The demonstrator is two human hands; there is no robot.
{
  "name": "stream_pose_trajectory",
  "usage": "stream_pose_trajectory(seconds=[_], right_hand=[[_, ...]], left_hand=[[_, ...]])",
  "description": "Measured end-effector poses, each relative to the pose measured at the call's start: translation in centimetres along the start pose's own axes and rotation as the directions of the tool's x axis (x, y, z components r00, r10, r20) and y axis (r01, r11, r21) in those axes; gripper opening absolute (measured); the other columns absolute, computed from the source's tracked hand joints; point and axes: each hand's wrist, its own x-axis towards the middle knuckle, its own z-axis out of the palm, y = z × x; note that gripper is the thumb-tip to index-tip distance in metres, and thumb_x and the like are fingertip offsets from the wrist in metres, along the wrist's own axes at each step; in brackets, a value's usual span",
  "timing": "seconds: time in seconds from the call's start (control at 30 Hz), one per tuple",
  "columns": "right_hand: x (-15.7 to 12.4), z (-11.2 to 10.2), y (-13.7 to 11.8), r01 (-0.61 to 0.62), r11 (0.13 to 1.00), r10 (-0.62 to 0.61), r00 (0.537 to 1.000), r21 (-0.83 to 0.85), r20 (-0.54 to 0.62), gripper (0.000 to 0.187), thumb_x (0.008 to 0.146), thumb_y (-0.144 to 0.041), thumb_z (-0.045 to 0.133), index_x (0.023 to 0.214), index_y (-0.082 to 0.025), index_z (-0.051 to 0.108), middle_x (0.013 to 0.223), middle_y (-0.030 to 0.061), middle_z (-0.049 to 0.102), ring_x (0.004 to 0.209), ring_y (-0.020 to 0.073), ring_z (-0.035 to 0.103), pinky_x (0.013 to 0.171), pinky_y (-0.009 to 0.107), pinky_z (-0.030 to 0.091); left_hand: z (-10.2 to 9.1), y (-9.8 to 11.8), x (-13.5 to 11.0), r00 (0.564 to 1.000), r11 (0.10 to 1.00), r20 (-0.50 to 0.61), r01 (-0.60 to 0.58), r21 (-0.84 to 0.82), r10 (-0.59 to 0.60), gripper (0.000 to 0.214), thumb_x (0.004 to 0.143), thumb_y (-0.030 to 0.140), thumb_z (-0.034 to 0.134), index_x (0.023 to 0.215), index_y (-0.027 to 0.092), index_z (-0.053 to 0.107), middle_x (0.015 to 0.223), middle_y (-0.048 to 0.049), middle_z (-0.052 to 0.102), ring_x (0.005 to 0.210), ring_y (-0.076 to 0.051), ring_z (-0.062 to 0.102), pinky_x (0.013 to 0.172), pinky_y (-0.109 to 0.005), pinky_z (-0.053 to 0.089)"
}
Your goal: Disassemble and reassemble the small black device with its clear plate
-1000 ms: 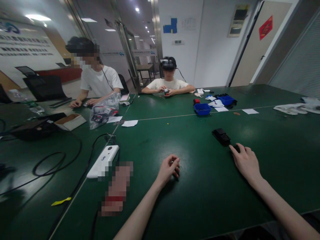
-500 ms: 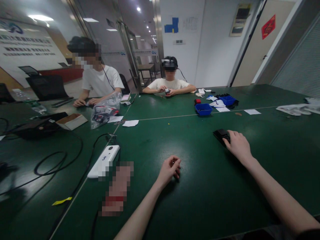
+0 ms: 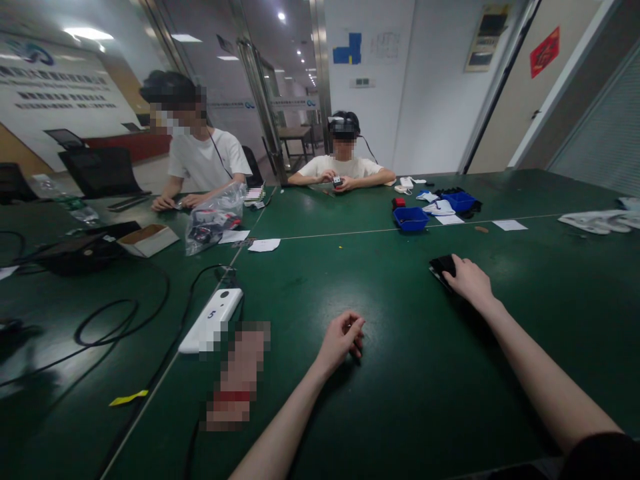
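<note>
My right hand (image 3: 473,283) reaches out over the table on the right and is closed on a black wallet-like case (image 3: 443,267). A pale edge shows under the case, and my fingertips are partly hidden behind it. My left hand (image 3: 343,341) rests on the green tabletop (image 3: 395,407) near the middle, its fingers curled in and the thumb close to the index finger. Nothing shows in it.
A white power bank marked 5 (image 3: 213,320) and a blurred pinkish slab (image 3: 240,373) lie to my left, among black cables. A blue tray (image 3: 411,219) stands farther back. Two people sit across the table; one person's hands (image 3: 337,181) hold a small dark object.
My right hand has shifted slightly on the black case; the thumb no longer shows on its near side, and a pale edge appears underneath. My left hand stays put. The view has shifted a little.
</note>
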Motion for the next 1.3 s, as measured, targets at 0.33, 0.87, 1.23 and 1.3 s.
stream_pose_trajectory(seconds=[0.33,0.87,1.23,1.3], right_hand=[[-1.6,-1.8,-2.4,0.076,0.906,-0.066,0.997,0.417,-0.039,0.048,0.084,-0.036,0.047,0.127,-0.015,0.051,0.119,0.0155,0.060,0.105,0.0287,0.058,0.087,0.042,0.048],[-10.3,4.7,-11.7,-0.526,0.080,-0.611,0.646,0.847,0.459,0.038,0.082,-0.039,0.056,0.115,-0.021,0.053,0.096,0.0034,0.066,0.082,0.0129,0.062,0.070,0.026,0.048],[-8.6,4.4,-10.0,-0.422,0.227,-0.545,0.692,0.878,0.473,0.030,0.085,-0.026,0.053,0.113,-0.016,0.050,0.076,0.0036,0.065,0.057,0.0110,0.062,0.048,0.022,0.051],[-8.2,4.5,-9.6,-0.422,0.211,-0.515,0.718,0.881,0.468,0.027,0.085,-0.024,0.053,0.110,-0.015,0.051,0.077,0.0039,0.066,0.055,0.0101,0.062,0.047,0.021,0.051]], left_hand=[[0.1,0.2,-0.1,1.000,1.000,-0.002,0.009,-0.001,-0.009,0.031,0.076,0.044,0.057,0.082,0.014,0.053,0.062,0.0024,0.051,0.048,-0.008,0.053,0.038,-0.017,0.045],[-0.2,-0.4,0.2,0.972,0.995,-0.228,-0.078,-0.056,0.063,0.032,0.081,0.042,0.052,0.100,0.017,0.049,0.064,0.0045,0.051,0.046,-0.008,0.051,0.039,-0.017,0.044],[-0.7,-0.1,0.0,0.985,0.997,-0.165,-0.033,0.076,0.045,0.027,0.080,0.040,0.052,0.093,0.017,0.051,0.053,0.0089,0.047,0.028,-0.005,0.039,0.027,-0.016,0.029],[-0.8,-0.2,0.1,0.986,0.995,-0.161,-0.025,0.098,0.041,0.026,0.080,0.039,0.052,0.093,0.017,0.051,0.052,0.0089,0.047,0.028,-0.005,0.039,0.027,-0.016,0.029]])
